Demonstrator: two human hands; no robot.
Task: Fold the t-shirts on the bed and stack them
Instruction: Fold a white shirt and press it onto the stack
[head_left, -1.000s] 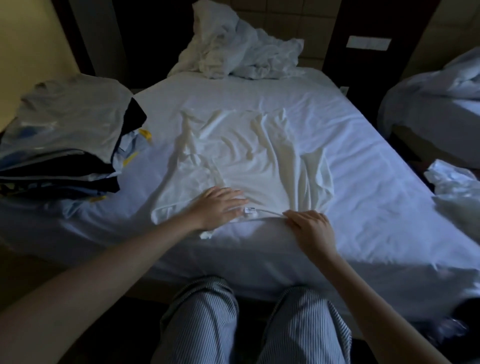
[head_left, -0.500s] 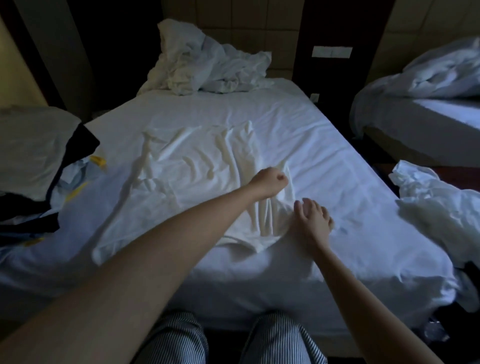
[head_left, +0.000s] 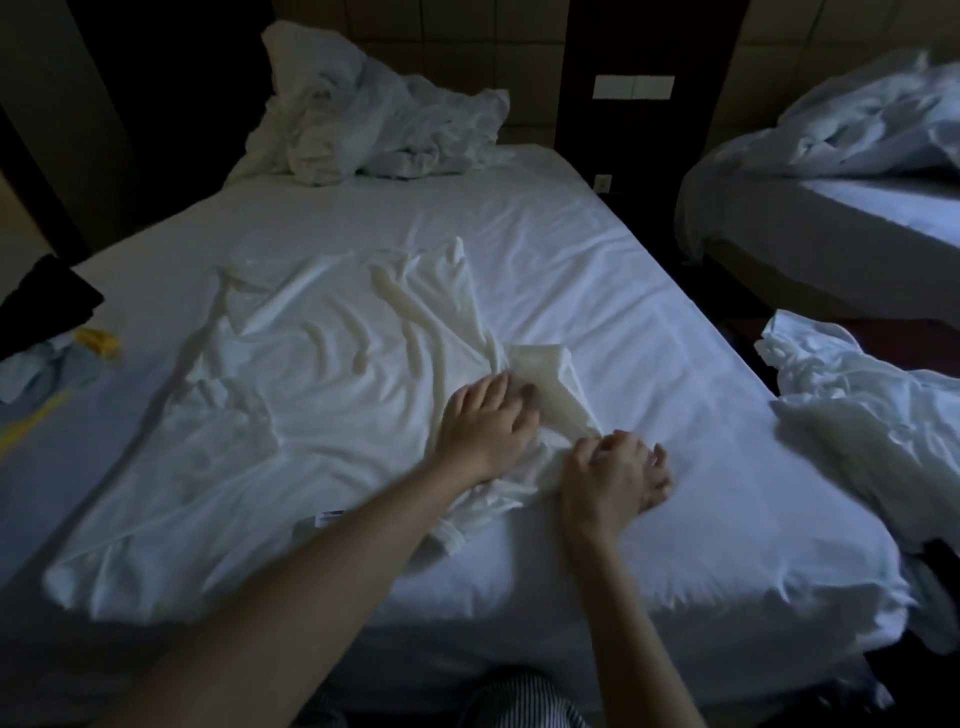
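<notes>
A white t-shirt (head_left: 311, 395) lay spread and wrinkled on the bed (head_left: 649, 322), collar end nearest the person and hem farthest away, so its long axis ran roughly from 6 o'clock to 12 o'clock. Its bunched sleeve (head_left: 545, 374) sat rumpled at the shirt's 3 o'clock side, and any fold inward would likely start there. The left hand (head_left: 485, 431) rested on the shirt body, fingers loosely spread and flat on the cloth, with the sleeve touching its fingertips at about 1 o'clock. The right hand (head_left: 613, 475) sat just beside it at the shirt's edge, the sleeve rising from it toward 11 o'clock. Its grip looked curled and seemed to pinch the fabric's edge, though blur made this uncertain. Both hands were close to the sleeve, and the left lay nearer the shirt's middle. Farther out, a stack of clothes (head_left: 47, 306) showed at 9 o'clock on the bed's left edge, well apart from the shirt. A heap of bedding (head_left: 363, 130) lay at 12 o'clock by the headboard. A crumpled white cloth (head_left: 857, 415) sat at 3 o'clock off the mattress, and a second bed (head_left: 831, 208) stood at 2 o'clock.
</notes>
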